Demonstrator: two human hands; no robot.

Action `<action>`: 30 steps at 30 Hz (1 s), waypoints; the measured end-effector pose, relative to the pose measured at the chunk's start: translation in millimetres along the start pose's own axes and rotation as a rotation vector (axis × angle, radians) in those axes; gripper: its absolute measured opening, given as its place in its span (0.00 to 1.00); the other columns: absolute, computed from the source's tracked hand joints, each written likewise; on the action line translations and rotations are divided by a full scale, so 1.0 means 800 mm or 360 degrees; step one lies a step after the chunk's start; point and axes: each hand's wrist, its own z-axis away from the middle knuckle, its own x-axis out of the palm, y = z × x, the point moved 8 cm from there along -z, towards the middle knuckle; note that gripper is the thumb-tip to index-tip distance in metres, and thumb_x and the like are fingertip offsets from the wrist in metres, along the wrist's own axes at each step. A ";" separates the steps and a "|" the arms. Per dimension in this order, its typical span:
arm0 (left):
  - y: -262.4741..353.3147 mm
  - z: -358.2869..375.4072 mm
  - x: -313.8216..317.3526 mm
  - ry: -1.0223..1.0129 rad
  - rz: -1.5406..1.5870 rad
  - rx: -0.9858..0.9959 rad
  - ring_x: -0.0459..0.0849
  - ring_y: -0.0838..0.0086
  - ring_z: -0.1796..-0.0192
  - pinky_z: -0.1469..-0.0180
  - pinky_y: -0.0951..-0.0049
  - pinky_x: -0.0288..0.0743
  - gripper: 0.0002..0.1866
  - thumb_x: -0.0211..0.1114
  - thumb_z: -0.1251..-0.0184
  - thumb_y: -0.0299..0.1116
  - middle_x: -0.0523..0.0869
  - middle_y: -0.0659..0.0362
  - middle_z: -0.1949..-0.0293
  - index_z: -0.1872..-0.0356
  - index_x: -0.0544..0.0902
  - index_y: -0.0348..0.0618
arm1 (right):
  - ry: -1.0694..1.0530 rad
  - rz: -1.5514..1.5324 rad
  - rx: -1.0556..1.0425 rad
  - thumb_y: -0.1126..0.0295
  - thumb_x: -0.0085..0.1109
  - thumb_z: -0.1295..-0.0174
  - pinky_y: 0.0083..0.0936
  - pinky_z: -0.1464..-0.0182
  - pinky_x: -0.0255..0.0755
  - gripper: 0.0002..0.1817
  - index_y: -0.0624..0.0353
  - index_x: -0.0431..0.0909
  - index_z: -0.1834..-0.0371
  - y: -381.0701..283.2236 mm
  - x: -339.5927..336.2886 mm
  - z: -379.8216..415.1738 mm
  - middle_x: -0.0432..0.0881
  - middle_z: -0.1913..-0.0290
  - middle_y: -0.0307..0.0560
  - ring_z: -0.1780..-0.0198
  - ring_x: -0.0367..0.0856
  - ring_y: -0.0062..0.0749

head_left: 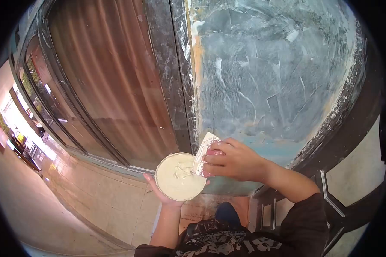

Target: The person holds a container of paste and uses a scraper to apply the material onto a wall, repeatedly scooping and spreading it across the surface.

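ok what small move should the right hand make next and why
Probably ease the spreader away from the bowl, held in the right hand: its face carries pale paste, its lower end is at the bowl's edge, and the patchy panel stands just ahead.

The wall panel (261, 73) looks matt and rough, streaked with chalky ridges. Creamy paste (181, 176) shows a smooth, soft sheen. The floor tiles (111, 192) look smooth and faintly glossy; the dark shirt (304, 222) is matt cloth.
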 end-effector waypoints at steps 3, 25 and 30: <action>0.002 -0.002 0.002 -0.0048 -0.0223 0.0060 0.68 0.42 0.23 0.29 0.26 0.66 0.58 0.36 0.32 0.85 0.64 0.46 0.20 0.19 0.62 0.41 | -0.0098 0.0124 -0.0046 0.64 0.62 0.37 0.36 0.41 0.73 0.15 0.44 0.82 0.47 -0.006 0.005 -0.002 0.82 0.47 0.32 0.38 0.78 0.35; -0.001 0.003 -0.044 0.0366 -0.0392 0.0210 0.74 0.53 0.26 0.24 0.51 0.70 0.55 0.36 0.27 0.81 0.73 0.46 0.25 0.23 0.69 0.36 | 0.0141 0.0040 0.0020 0.66 0.65 0.39 0.34 0.43 0.71 0.17 0.42 0.82 0.46 -0.025 0.010 0.012 0.82 0.42 0.29 0.39 0.76 0.31; -0.017 0.004 -0.023 0.0230 0.0278 -0.0014 0.64 0.36 0.22 0.36 0.08 0.59 0.64 0.34 0.44 0.92 0.60 0.45 0.19 0.18 0.60 0.52 | 0.0282 -0.0110 0.0306 0.72 0.67 0.43 0.36 0.50 0.75 0.20 0.41 0.84 0.46 0.013 -0.006 0.030 0.86 0.48 0.27 0.46 0.81 0.31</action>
